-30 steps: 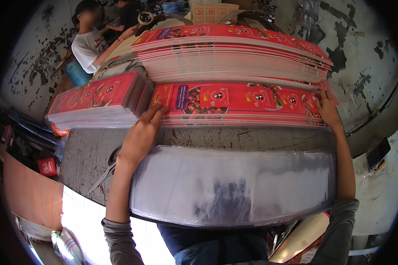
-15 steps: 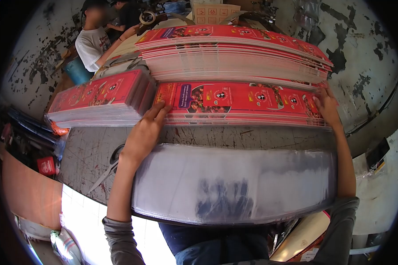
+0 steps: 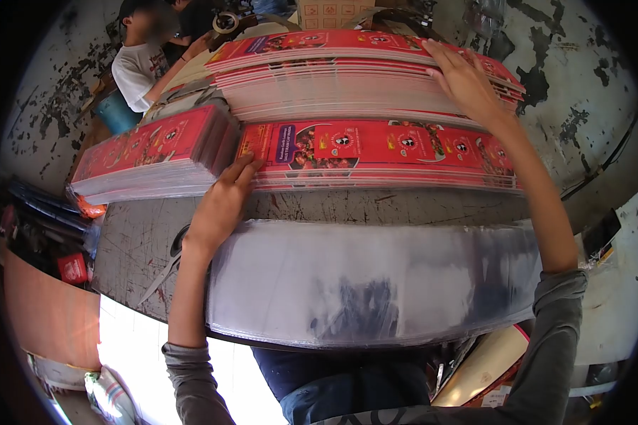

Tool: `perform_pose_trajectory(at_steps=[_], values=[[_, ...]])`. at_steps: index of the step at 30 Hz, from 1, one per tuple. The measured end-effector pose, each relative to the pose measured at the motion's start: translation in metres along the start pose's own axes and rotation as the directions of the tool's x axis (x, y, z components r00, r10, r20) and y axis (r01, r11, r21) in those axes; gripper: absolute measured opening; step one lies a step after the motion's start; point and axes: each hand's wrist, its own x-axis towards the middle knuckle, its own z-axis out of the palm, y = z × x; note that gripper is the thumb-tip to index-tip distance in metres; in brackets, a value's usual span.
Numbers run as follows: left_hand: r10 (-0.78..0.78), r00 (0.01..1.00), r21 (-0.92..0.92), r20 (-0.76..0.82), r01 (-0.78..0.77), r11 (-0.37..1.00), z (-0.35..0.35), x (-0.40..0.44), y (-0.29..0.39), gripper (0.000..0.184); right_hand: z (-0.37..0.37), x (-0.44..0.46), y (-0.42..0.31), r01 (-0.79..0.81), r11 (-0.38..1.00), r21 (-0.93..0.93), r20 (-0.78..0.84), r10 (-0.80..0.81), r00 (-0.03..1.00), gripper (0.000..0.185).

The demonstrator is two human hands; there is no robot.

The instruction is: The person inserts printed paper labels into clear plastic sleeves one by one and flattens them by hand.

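Observation:
My left hand [image 3: 223,198] rests at the left end of the front stack of red printed sheets [image 3: 376,145], its fingers close together on the edge. My right hand [image 3: 468,81] reaches over the taller stack of red sheets [image 3: 283,92] behind, fingers apart at its top right part. Nearest my body lies a pile of clear plastic sleeves [image 3: 368,283]. A shorter stack of red sheets in plastic [image 3: 149,152] sits to the left.
Scissors [image 3: 164,265] lie on the scratched grey table [image 3: 131,241] left of the sleeves. Another person [image 3: 138,67] in a white shirt is at the back left, near a tape roll [image 3: 226,23] and a blue bucket [image 3: 119,113]. A peeling wall [image 3: 574,92] stands at right.
My right hand has left the right end of the front stack and moved up and left onto the taller back stack. My left hand has stayed at the front stack's left end.

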Motion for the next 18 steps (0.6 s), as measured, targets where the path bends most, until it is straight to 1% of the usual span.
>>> perform_pose_trajectory(at_steps=[1,3,7,9,10,12,13,15,16,18], values=[[0.000,1.000,0.002,0.000,0.000,1.000,0.000,0.000,-0.001,0.034,0.004,0.001,-0.003,-0.001,1.000,0.001,-0.002,0.001,1.000,0.041],[0.001,1.000,0.001,-0.011,-0.001,1.000,0.000,-0.001,-0.001,0.034,0.011,0.003,-0.007,-0.064,0.997,-0.037,-0.003,0.064,0.998,0.040],[-0.011,1.000,-0.013,-0.004,0.011,1.000,0.002,-0.001,-0.001,0.034,0.010,0.006,-0.003,-0.042,0.997,-0.069,0.019,0.043,0.999,0.036],[-0.013,1.000,-0.016,-0.004,0.013,1.000,0.001,-0.001,-0.001,0.033,0.011,0.009,-0.006,-0.079,0.997,0.026,-0.044,0.080,0.996,0.031],[-0.013,1.000,-0.015,-0.003,0.013,1.000,0.001,-0.001,-0.001,0.033,0.010,0.010,-0.007,-0.080,0.996,0.027,-0.044,0.081,0.996,0.031],[-0.018,1.000,-0.001,-0.007,0.018,1.000,0.001,-0.002,-0.002,0.032,0.003,0.010,-0.011,-0.058,0.998,0.033,-0.130,0.062,0.990,0.028],[-0.018,1.000,0.002,-0.006,0.018,1.000,0.001,-0.002,-0.002,0.032,0.002,0.010,-0.012,-0.060,0.998,0.035,-0.131,0.064,0.989,0.028],[-0.048,0.998,-0.025,0.030,0.049,0.998,0.001,-0.001,-0.003,0.041,0.000,0.009,-0.013,-0.039,0.999,-0.033,-0.166,0.033,0.986,0.026],[-0.045,0.998,-0.023,0.032,0.046,0.999,0.001,-0.002,-0.002,0.041,-0.001,0.009,-0.013,-0.043,0.999,-0.032,-0.167,0.037,0.985,0.026],[-0.030,1.000,0.028,-0.001,0.030,0.999,0.001,-0.003,-0.002,0.032,-0.006,0.009,-0.013,-0.019,0.995,-0.094,-0.092,0.010,0.996,0.031]])
